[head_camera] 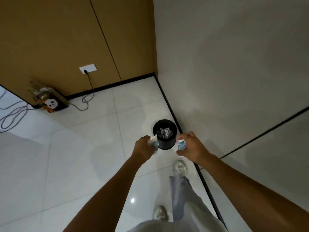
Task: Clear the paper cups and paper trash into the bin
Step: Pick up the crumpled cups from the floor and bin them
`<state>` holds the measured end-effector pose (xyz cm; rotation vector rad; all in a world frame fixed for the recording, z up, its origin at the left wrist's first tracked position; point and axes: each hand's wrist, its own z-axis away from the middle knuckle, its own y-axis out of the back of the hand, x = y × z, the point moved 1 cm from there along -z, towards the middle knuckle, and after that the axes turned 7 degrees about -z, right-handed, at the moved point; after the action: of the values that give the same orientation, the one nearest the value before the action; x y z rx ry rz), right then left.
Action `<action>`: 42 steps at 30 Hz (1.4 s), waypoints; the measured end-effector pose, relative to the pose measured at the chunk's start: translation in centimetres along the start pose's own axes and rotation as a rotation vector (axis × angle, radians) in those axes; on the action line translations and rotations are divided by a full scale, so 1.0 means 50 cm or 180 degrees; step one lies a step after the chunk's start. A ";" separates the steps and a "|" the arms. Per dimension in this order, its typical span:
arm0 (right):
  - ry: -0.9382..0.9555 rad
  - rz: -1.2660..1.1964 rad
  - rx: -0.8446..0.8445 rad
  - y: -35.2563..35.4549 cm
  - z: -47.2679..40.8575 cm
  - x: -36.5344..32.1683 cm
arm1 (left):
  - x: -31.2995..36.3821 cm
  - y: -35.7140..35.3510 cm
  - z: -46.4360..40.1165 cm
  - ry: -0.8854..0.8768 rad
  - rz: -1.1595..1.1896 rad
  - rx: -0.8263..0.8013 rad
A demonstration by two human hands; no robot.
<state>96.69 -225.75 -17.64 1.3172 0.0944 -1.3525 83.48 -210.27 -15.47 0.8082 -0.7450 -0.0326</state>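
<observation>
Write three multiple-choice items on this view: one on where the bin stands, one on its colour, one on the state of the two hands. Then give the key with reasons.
1. Where does the bin stand?
A. On the floor near the right-hand wall
B. On a table
C. Beside the wall socket

2. What colour is the bin?
A. White
B. Black
C. Orange

3. What are the hands doing?
A. Both hang empty
B. Only one holds something
C. Each holds a crushed paper cup

Key: 1 A, it sits on the tiles by the dark skirting. 2 B, its wall and rim are black. 3 C, the left hand grips one crushed paper cup and the right hand grips another crushed cup, both close to the bin.
</observation>
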 end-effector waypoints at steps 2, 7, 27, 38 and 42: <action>-0.0012 0.0139 -0.0122 0.017 -0.098 0.013 | 0.019 -0.004 -0.092 0.0077 -0.0011 0.0020; -0.0025 0.0305 -0.0481 0.050 -0.328 0.023 | 0.049 -0.005 -0.289 0.0434 0.0120 0.0154; -0.0720 0.0542 -0.0753 -0.136 -0.811 0.163 | -0.070 -0.133 -0.699 0.1166 0.0405 -0.0110; -0.0998 0.0197 -0.0531 -0.112 -0.823 0.227 | -0.037 -0.260 -0.850 0.1210 0.0277 -0.1110; -0.1010 0.0250 -0.0538 -0.092 -0.819 0.223 | -0.040 -0.254 -0.841 0.1145 0.0111 -0.1249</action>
<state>121.83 -202.36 -42.98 0.9446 -0.0589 -1.4370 110.98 -191.57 -44.21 0.4090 -0.3922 -0.0013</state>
